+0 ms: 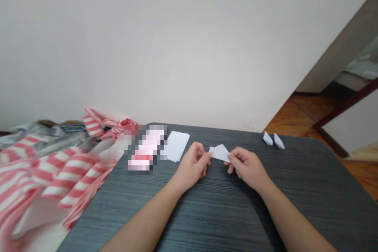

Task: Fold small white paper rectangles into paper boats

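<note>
Between my hands, just above the dark table, is a small folded piece of white paper with a raised peak in its upper edge. My left hand pinches its left corner between thumb and fingers. At the opposite corner, my right hand grips the paper in the same way. A stack of white paper sheets lies flat on the table to the left of my left hand. Off to the right stand two small folded white paper pieces, side by side and pointed at their tips.
The dark wood-grain table reaches a pale wall at its back. A blurred-out pinkish object lies at the table's left edge. Beyond it are red-and-white striped cloths. A wooden floor shows at the right.
</note>
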A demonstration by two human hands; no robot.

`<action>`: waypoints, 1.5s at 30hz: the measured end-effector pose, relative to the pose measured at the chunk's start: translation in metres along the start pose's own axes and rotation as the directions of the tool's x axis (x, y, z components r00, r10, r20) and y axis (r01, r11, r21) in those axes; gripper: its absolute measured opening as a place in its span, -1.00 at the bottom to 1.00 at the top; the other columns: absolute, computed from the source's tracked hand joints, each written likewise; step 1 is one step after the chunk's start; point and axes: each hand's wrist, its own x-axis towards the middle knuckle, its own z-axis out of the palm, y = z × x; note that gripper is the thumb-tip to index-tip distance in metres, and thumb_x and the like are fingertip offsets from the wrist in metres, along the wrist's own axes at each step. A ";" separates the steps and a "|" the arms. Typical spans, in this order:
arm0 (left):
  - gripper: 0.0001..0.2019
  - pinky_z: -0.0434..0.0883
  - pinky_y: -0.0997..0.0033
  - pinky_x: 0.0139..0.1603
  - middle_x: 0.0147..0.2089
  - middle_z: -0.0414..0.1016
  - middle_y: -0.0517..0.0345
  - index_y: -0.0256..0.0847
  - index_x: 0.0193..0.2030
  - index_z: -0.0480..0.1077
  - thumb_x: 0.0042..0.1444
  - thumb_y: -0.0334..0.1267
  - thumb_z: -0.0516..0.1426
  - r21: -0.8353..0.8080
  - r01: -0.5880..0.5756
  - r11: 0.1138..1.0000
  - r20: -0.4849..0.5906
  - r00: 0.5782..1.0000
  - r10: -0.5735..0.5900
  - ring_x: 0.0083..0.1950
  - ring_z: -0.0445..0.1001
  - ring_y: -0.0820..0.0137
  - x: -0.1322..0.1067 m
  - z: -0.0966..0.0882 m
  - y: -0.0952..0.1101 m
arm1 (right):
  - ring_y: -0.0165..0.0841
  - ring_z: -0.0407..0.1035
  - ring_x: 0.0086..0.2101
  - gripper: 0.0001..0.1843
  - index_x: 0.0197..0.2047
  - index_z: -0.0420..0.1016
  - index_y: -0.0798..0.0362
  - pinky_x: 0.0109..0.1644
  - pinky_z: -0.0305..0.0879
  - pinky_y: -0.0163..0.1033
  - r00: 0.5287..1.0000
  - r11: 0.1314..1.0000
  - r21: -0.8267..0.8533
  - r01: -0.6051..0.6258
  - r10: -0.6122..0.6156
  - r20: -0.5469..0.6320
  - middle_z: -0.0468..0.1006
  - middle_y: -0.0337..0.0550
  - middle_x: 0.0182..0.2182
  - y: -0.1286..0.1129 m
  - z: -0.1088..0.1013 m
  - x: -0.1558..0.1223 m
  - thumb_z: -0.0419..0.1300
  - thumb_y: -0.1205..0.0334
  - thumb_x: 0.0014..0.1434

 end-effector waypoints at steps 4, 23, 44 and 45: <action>-0.73 0.11 0.63 -0.67 -0.62 0.23 0.40 -0.18 -0.35 0.20 0.23 -0.04 0.07 0.103 0.010 0.995 0.034 0.999 -0.014 -0.68 0.17 0.59 -0.002 0.000 0.002 | -0.47 0.25 -0.73 -0.75 -0.27 0.47 0.06 -0.65 0.17 -0.37 0.999 0.998 -0.061 0.010 -0.013 -0.051 0.66 -0.13 -0.47 0.001 0.002 0.000 0.10 0.07 0.29; -0.75 0.17 0.52 -0.46 -0.50 0.30 0.26 -0.26 -0.41 0.33 0.24 -0.17 0.05 0.450 -0.139 0.882 0.194 0.980 0.056 -0.46 0.27 0.48 -0.006 -0.003 0.011 | -0.40 0.34 -0.39 -0.68 0.07 0.43 0.01 -0.43 0.27 -0.32 0.929 0.920 -0.126 0.371 -0.367 0.057 0.41 -0.06 -0.13 -0.012 0.001 0.000 0.15 0.32 0.24; -0.70 0.18 0.55 -0.51 -0.63 0.35 0.29 -0.22 -0.35 0.39 0.24 -0.04 0.05 0.335 0.004 0.942 0.141 0.989 -0.054 -0.59 0.26 0.51 -0.007 -0.002 0.014 | -0.42 0.17 -0.49 -0.70 -0.52 0.22 0.05 -0.38 0.08 -0.30 0.967 0.943 -0.240 0.229 -0.192 0.169 0.26 -0.33 -0.56 -0.016 -0.002 -0.001 0.13 0.22 0.23; -0.69 0.18 0.55 -0.52 -0.65 0.33 0.30 -0.23 -0.35 0.40 0.25 -0.05 0.04 0.338 0.007 0.941 0.146 0.987 -0.060 -0.60 0.24 0.51 -0.007 -0.002 0.016 | -0.42 0.18 -0.49 -0.70 -0.52 0.23 0.06 -0.38 0.08 -0.30 0.966 0.944 -0.234 0.231 -0.194 0.171 0.27 -0.32 -0.56 -0.015 -0.002 -0.001 0.14 0.23 0.24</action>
